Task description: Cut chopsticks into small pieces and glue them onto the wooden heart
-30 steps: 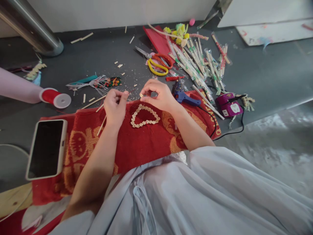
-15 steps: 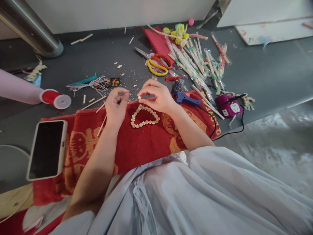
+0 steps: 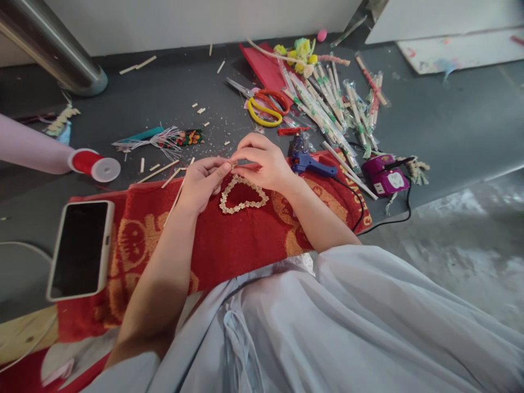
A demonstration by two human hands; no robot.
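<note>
A heart outline made of small pale wooden pieces [image 3: 243, 195] lies on a red and orange towel [image 3: 229, 240] over my lap. My left hand [image 3: 201, 183] and my right hand [image 3: 265, 162] meet just above the heart's upper left edge, fingertips touching. The right thumb and forefinger pinch a tiny wooden piece [image 3: 233, 162] there. My left hand's fingers are curled, and a thin wooden stick [image 3: 175, 199] runs under it; whether it grips the stick is unclear.
A white-cased phone [image 3: 79, 249] lies on the towel's left end. A blue glue gun [image 3: 311, 162] and a purple device [image 3: 385, 176] sit to the right. Scissors [image 3: 264, 106], wrapped chopsticks [image 3: 327, 106], a red ribbon spool [image 3: 94, 164] and wood scraps litter the grey floor.
My left hand moved right and joined the right hand's fingertips at the heart's upper left edge. The right hand lowered slightly toward the heart.
</note>
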